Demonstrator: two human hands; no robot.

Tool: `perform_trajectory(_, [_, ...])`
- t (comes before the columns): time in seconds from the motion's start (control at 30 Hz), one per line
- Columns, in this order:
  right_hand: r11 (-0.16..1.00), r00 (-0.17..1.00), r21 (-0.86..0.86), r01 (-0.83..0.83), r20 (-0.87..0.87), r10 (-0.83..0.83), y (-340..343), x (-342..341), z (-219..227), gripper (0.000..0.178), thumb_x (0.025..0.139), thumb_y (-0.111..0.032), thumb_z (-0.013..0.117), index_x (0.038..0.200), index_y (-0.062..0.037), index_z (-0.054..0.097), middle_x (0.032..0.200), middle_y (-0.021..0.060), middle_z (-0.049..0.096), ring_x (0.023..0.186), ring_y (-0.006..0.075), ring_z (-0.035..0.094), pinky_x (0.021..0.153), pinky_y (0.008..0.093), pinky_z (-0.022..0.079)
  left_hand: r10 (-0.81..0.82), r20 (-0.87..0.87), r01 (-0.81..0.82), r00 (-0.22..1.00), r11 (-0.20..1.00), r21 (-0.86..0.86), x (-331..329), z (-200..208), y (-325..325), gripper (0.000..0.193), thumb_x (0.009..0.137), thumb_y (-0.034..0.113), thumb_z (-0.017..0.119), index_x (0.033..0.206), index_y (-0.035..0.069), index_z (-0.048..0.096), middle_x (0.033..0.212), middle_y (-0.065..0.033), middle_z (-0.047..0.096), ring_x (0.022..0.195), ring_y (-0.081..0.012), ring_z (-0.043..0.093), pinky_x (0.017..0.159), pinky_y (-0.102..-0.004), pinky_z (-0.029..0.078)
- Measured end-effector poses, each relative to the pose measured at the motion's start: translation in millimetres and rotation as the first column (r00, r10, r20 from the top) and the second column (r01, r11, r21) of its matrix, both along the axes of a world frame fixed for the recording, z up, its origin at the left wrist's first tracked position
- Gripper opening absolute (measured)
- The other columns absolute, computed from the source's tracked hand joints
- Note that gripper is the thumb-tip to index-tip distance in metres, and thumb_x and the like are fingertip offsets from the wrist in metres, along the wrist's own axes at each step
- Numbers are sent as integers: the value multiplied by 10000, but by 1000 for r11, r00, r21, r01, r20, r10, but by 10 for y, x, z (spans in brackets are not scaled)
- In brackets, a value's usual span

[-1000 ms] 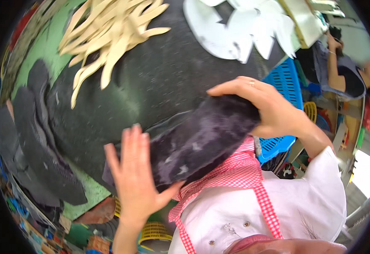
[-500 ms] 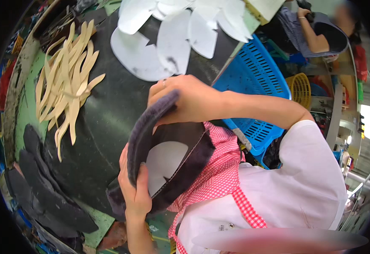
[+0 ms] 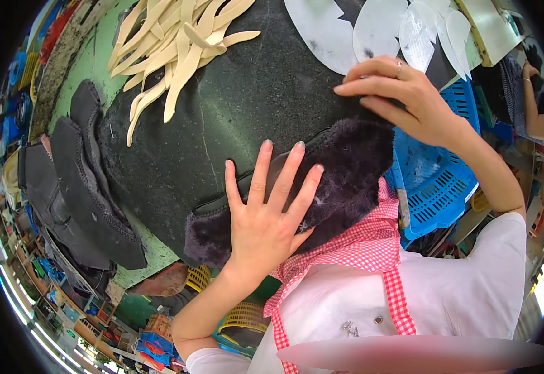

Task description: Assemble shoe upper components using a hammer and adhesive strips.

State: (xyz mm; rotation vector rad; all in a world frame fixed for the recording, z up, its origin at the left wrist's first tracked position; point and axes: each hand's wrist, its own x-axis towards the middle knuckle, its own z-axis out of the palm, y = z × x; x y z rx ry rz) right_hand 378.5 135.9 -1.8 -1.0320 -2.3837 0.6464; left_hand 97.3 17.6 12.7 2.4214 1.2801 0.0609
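Note:
A dark purple-black furry piece (image 3: 352, 165), stitched along its edge, lies fur side up at the near edge of the black work surface. My left hand (image 3: 266, 215) rests flat on it, fingers spread. A sliver of a pale insert (image 3: 276, 167) shows between those fingers at the piece's far edge. Over the piece's right end hovers my right hand (image 3: 406, 100), its fingers extended and slightly bent, with nothing visible in them. Beyond that hand lie several white notched cutouts (image 3: 381, 34).
Cream curved strips (image 3: 188, 56) are heaped at the far left of the black surface (image 3: 160, 149). Dark stitched pieces (image 3: 91, 187) are stacked at the left edge. A blue perforated basket (image 3: 437, 187) stands to the right. Another person's arm (image 3: 534, 106) shows at far right.
The furry piece, held up and curled with its inside showing, now lies fur side up. My left hand has let go and flattened on it; my right hand has released it and moved right.

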Motion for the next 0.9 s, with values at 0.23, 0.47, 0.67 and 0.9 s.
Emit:
perform_trajectory(0.23, [866,964,-496,66,257,74,-2,-515,292,240,821,-254,766,824,-40,659,764,106,661,696,268,648,648,380,501,6,-11,-5,1000,987,163,4,-174,-127,767,672,348,836,1389,395,567,1607,-75,354,1480,-387,306,1123,-675,277])
perform_trajectory(0.47, [903,980,-429,21,186,65,-186,-550,202,222,848,-279,733,879,-65,682,775,132,693,754,333,683,680,431,528,48,166,-82,985,975,205,-6,-145,-118,655,608,288,818,1246,374,698,1512,-117,457,1331,-368,426,1039,-516,347])
perform_trajectory(0.67, [790,953,-549,-271,-37,301,-508,-274,234,147,899,-185,729,956,-53,701,888,78,682,786,251,679,684,350,540,-19,127,-2,992,987,161,-50,-335,-895,440,771,353,755,1209,380,721,1490,-78,510,1308,-357,456,1041,-538,360])
perform_trajectory(0.9, [866,850,328,378,248,-465,161,845,199,506,857,-405,768,1237,-95,644,1187,142,690,1065,310,666,930,432,526,-134,457,130,879,991,41,188,-23,-228,369,830,168,734,1199,183,741,1400,-121,574,1329,-369,515,1102,-542,408])
